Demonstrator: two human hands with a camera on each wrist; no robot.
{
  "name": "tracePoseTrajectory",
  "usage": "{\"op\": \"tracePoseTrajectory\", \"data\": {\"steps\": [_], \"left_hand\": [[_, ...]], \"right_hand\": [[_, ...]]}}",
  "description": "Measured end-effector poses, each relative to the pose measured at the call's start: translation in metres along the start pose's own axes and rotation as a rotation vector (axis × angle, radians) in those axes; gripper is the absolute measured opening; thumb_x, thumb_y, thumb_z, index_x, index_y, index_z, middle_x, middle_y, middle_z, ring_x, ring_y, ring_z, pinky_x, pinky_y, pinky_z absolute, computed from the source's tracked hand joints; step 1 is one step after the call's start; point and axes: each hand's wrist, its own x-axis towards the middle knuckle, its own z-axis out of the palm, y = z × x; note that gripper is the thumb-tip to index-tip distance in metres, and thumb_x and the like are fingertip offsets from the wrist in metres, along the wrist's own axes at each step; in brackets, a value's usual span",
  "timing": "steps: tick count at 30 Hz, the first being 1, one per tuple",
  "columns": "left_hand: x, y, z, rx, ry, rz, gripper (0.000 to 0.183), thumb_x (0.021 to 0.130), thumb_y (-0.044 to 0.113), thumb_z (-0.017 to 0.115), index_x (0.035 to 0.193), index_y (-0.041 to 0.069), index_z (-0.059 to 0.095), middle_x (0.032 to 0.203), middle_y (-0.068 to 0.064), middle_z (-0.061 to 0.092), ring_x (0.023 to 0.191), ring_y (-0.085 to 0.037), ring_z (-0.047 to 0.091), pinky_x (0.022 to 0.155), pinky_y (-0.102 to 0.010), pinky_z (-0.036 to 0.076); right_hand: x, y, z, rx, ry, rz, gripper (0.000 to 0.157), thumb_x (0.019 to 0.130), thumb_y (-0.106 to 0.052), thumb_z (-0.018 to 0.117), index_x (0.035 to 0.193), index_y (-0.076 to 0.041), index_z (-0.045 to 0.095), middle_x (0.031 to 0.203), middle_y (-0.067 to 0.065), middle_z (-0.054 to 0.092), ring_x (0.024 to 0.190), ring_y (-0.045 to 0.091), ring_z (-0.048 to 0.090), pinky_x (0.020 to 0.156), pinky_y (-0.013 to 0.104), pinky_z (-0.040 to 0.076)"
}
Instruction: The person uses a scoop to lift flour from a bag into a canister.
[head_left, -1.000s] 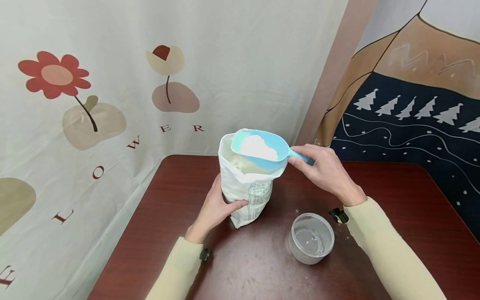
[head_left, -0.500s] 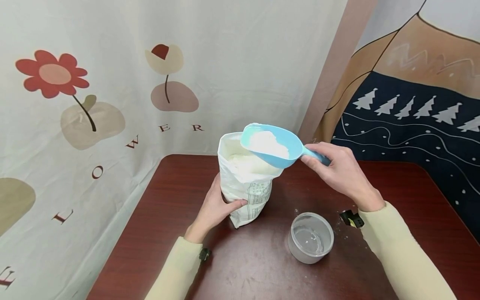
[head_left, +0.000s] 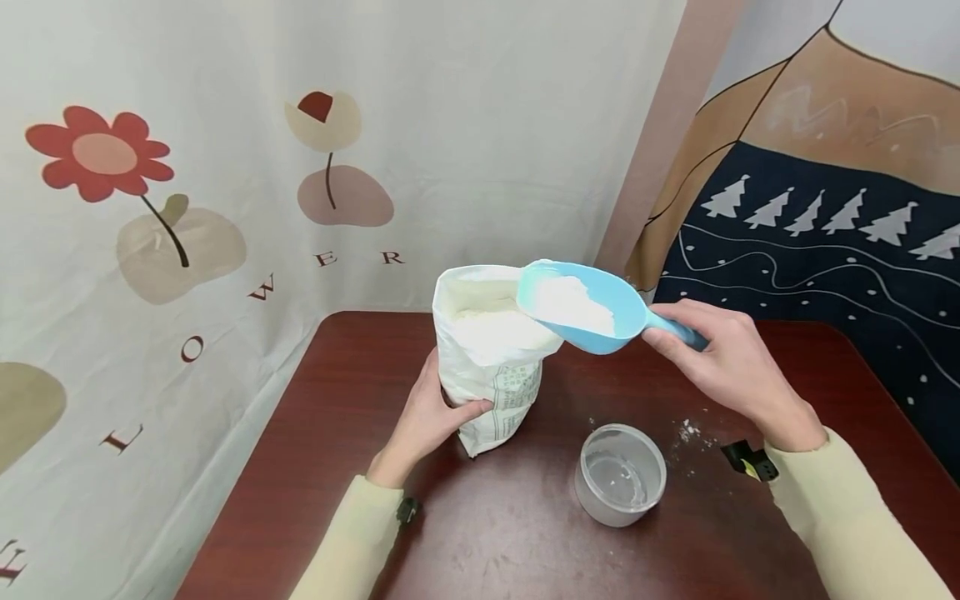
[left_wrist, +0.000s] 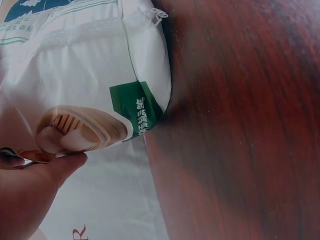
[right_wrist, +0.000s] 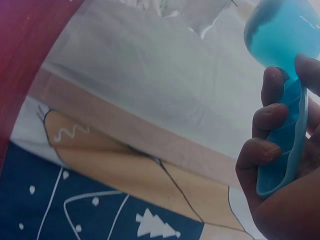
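Blue scoop [head_left: 596, 340] w/ white pwdr [head_left: 567, 303] at R rim of bag [head_left: 480, 379]; contact unclear.
R hand [head_left: 723, 360]: fingers curled round handle, best hold; scoop prob. light, stiff, load spills if tipped. L hand [head_left: 426, 423]: thumb across bag front, other fingers mostly hidden. Bag upright-ish on table [head_left: 315, 400], likely heavy, soft; hold low, rim may buckle.

A glossy red-brown desk [head_left: 495, 533] spreads beneath the left grip [head_left: 426, 418]; beyond it hangs a pale, flower-printed cloth [head_left: 465, 150], while behind the right grip [head_left: 726, 354] a navy-and-tan panel [head_left: 810, 177] shows white trees [head_left: 845, 213].
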Motion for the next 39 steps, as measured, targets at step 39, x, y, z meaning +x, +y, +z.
{"op": "tracePoseTrajectory", "data": {"steps": [39], "left_hand": [[0.000, 0.000, 0.000, 0.003, 0.005, -0.005, 0.107, 0.074, 0.035, 0.095, 0.159, 0.022, 0.032, 0.150, -0.002, 0.046, 0.135, -0.022, 0.048, 0.113, -0.047, 0.037]], "right_hand": [[-0.107, 0.045, -0.040, -0.160, -0.127, 0.000, 0.040, 0.077, -0.008, 0.090, 0.113, -0.019, 0.077, 0.095, -0.013, 0.067, 0.075, 0.003, 0.053, 0.060, 0.014, 0.044]]}}
